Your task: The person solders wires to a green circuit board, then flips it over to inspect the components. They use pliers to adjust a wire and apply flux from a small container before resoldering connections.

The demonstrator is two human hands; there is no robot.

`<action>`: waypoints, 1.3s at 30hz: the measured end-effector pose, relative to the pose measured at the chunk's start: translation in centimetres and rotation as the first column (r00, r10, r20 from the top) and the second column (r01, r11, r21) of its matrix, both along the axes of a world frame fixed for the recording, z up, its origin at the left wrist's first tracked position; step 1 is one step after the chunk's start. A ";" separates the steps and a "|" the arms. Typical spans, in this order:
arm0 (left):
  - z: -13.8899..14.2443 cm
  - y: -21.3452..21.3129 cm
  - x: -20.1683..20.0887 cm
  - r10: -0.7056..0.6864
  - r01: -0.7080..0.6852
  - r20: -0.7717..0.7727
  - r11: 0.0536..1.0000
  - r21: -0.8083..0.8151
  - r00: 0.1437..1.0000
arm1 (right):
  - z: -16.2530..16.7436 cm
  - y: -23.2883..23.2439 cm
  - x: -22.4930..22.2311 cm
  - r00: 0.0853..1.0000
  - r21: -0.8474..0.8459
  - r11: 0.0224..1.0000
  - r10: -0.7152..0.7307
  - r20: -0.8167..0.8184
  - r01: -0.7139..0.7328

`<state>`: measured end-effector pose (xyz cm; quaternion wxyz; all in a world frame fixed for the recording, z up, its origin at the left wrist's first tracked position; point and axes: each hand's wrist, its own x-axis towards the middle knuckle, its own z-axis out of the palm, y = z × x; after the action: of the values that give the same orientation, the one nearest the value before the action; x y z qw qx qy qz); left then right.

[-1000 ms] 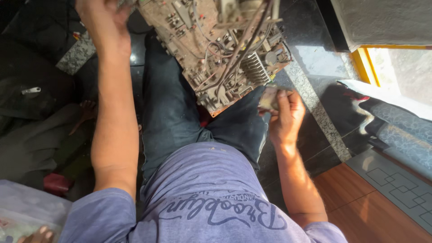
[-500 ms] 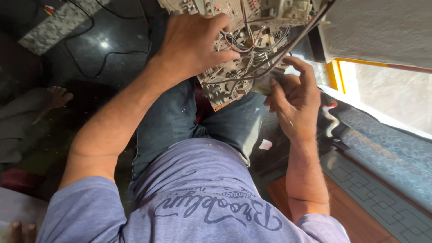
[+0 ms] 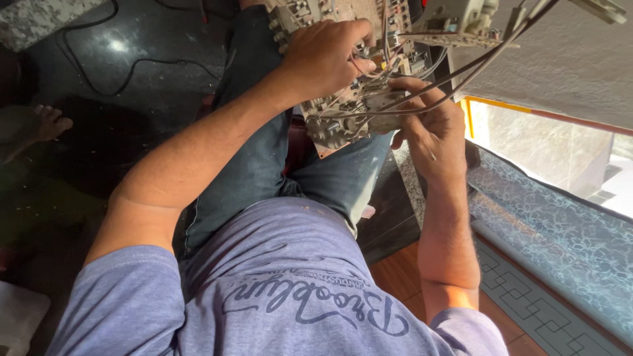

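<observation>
Left hand (image 3: 326,59) clamped over the circuit board (image 3: 343,112), fingers curled among its wires (image 3: 422,92). Right hand (image 3: 428,135) just beside it, closed under the board's near edge, thumb against a wire. Board propped on the knee (image 3: 264,132), between both hands. Best kept steady there; wires eased gently, not yanked.

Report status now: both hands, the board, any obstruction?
Left hand gripping circuit board from above. Right hand holding its edge. Wires cross over right fingers.
</observation>
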<state>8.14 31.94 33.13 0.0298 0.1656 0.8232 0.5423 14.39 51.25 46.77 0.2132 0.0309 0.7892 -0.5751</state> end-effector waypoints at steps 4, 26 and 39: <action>-1.0 0.4 -0.8 -0.098 0.091 0.030 0.981 0.173 0.995 | 0.7 -1.1 -1.5 0.990 0.141 0.981 0.130 0.046 -0.135; 0.7 -4.5 2.1 -0.048 -0.023 0.115 0.834 0.552 0.992 | -0.7 -5.5 -5.5 0.801 0.591 0.737 0.549 -0.238 -0.329; 2.2 -5.7 3.3 0.099 -0.090 -0.092 0.991 0.102 0.991 | -1.2 -5.5 -6.2 0.720 0.629 0.695 0.629 -0.294 -0.350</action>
<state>11.40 26.24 35.30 -0.0440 0.1536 0.8030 0.5741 8.15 45.70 45.60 0.1398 -0.2770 0.9199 -0.2399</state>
